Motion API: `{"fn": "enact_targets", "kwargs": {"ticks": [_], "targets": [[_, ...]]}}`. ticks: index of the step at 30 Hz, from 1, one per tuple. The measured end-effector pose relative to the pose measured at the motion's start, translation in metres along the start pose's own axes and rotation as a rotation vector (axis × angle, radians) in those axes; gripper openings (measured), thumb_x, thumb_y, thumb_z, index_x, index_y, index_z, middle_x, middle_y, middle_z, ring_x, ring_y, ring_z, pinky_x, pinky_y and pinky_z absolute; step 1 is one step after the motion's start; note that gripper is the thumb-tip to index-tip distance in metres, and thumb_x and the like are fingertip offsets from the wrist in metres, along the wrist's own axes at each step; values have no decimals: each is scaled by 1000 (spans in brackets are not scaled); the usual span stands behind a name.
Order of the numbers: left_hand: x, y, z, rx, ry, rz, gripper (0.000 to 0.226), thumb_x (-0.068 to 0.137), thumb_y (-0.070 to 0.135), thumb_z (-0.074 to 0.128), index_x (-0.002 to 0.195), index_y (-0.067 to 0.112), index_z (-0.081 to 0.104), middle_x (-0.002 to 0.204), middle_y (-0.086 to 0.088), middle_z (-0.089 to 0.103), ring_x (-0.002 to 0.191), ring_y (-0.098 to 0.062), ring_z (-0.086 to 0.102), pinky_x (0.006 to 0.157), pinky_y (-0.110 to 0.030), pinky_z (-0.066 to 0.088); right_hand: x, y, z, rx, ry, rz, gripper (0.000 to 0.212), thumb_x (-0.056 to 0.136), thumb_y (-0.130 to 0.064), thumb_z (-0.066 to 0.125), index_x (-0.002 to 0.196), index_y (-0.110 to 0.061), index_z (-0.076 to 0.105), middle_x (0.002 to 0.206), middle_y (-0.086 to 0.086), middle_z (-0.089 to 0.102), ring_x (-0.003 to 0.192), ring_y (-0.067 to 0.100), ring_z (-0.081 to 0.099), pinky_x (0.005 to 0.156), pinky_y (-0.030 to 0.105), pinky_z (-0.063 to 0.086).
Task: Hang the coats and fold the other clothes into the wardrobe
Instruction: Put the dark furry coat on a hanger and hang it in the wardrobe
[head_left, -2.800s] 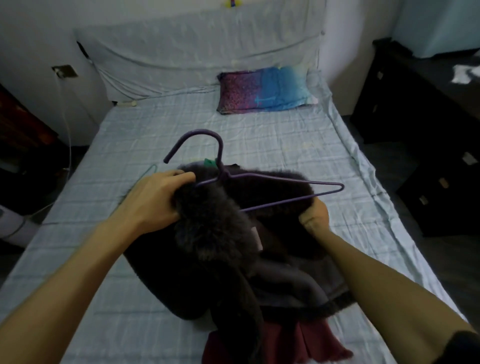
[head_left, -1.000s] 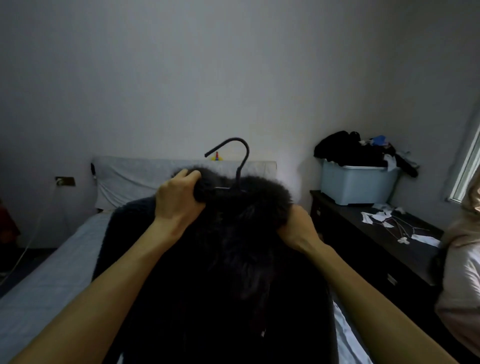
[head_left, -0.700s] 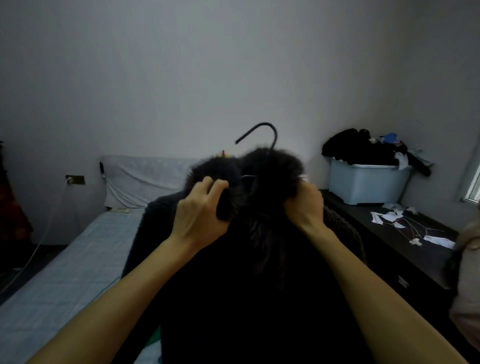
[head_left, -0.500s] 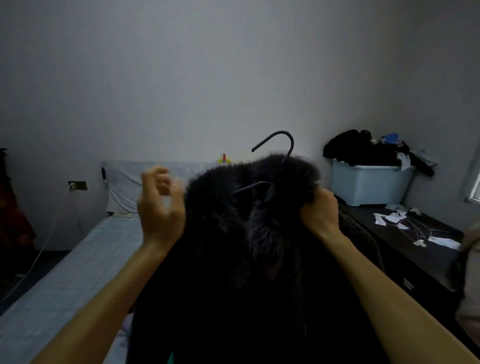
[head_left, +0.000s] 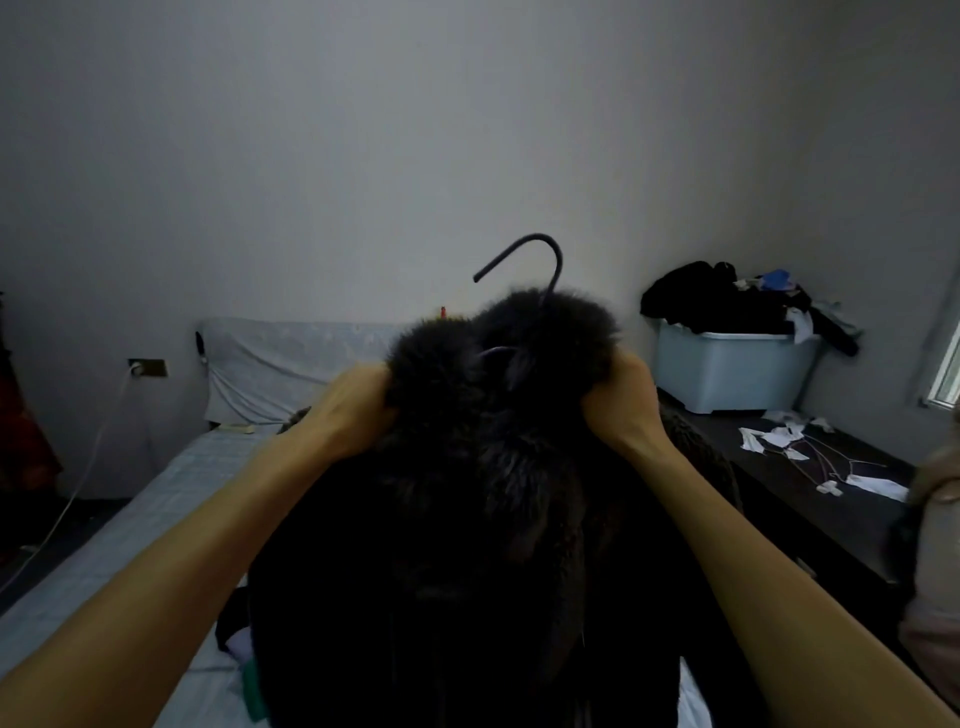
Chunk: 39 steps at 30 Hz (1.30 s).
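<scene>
I hold a black coat with a thick fur collar (head_left: 498, 467) upright in front of me, over the bed. Its dark hanger (head_left: 540, 262) sticks out above the collar, hook pointing left. My left hand (head_left: 358, 405) grips the left side of the fur collar. On the collar's right side, my right hand (head_left: 621, 400) is closed around the fur. The coat hangs down and hides the pile beneath it; only scraps of green and white cloth (head_left: 248, 670) peek out at its lower left.
The bed (head_left: 156, 499) with pale checked sheets runs back to the wall. A dark dresser (head_left: 810, 488) on the right carries a light blue bin (head_left: 727, 369) heaped with dark clothes, plus white scraps and wire hangers. A second person's sleeve (head_left: 935, 561) shows at the right edge.
The coat was lifted off the bed and held upright. Half a second ago my left hand was open beside the collar; now it grips the fur again.
</scene>
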<state>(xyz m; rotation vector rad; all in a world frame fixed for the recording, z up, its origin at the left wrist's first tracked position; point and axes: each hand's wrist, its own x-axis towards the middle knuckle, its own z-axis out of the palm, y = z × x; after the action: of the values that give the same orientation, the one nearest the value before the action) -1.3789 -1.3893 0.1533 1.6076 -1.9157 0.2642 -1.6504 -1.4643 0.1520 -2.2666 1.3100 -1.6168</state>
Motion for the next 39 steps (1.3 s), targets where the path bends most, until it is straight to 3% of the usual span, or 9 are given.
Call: {"fn": "enact_targets", "kwargs": {"ticks": [4, 7, 15, 19, 24, 28, 32, 34, 39], "targets": [[12, 23, 2, -24, 8, -25, 21, 70, 20, 49, 58, 5, 40, 74, -33, 58, 75, -44, 62, 58, -44, 41, -3, -22, 10, 42, -67, 10, 40, 77, -30, 64, 52, -27, 34, 53, -6, 42, 54, 19, 43, 49, 28, 28], [9, 24, 2, -116, 146, -49, 23, 65, 21, 46, 60, -1, 44, 59, -29, 50, 61, -35, 61, 54, -41, 37, -2, -33, 4, 198, -199, 39, 33, 69, -60, 70, 68, -28, 59, 73, -4, 66, 68, 13, 61, 58, 33, 48], [-20, -11, -10, -64, 412, -116, 29, 67, 18, 48, 49, -4, 43, 52, -34, 48, 54, -45, 59, 52, -35, 27, 8, -10, -44, -271, -760, -54, 98, 43, -68, 80, 129, -37, 45, 123, -11, 57, 109, 13, 56, 96, 37, 48], [-20, -12, -25, -94, 484, -76, 29, 68, 22, 39, 48, 1, 36, 53, -37, 45, 53, -49, 55, 50, -36, 25, 11, -5, -57, -378, -651, -101, 54, 66, -34, 84, 111, -21, 58, 109, 1, 62, 88, 16, 58, 75, 31, 50], [-15, 4, -53, -58, 564, -65, 19, 70, 11, 42, 57, 9, 28, 60, -39, 49, 64, -53, 56, 54, -36, 23, 19, -7, -80, -75, -604, -90, 68, 66, -16, 84, 123, -31, 51, 110, -16, 59, 93, -4, 57, 79, 15, 46], [-18, -8, -58, -39, 572, -80, 18, 72, 11, 44, 58, 8, 32, 56, -32, 50, 60, -50, 56, 52, -35, 24, 17, -4, -105, 93, -638, -38, 49, 78, 5, 60, 108, -34, 57, 105, -28, 59, 92, -24, 52, 85, 7, 38], [-20, 6, -51, -83, 561, -91, 22, 69, 12, 40, 52, 14, 26, 55, -33, 50, 59, -48, 56, 52, -36, 23, 13, -23, -86, -166, -494, -156, 9, 80, -15, 59, 75, -21, 62, 90, 10, 69, 78, 17, 61, 68, 33, 45], [-17, 19, -48, -100, 575, -73, 27, 67, 11, 40, 52, 21, 20, 57, -36, 50, 63, -50, 57, 54, -36, 21, 14, -30, -69, -226, -354, -235, 24, 76, -24, 55, 83, -3, 65, 97, 24, 66, 86, 36, 62, 68, 38, 44], [-8, 42, -49, -169, 454, 1, 13, 70, 14, 45, 64, 3, 42, 65, -31, 56, 71, -36, 62, 54, -32, 25, 23, -67, -46, -194, -251, -332, 16, 84, -14, 58, 83, 1, 60, 93, 29, 64, 85, 45, 60, 66, 42, 44]]}}
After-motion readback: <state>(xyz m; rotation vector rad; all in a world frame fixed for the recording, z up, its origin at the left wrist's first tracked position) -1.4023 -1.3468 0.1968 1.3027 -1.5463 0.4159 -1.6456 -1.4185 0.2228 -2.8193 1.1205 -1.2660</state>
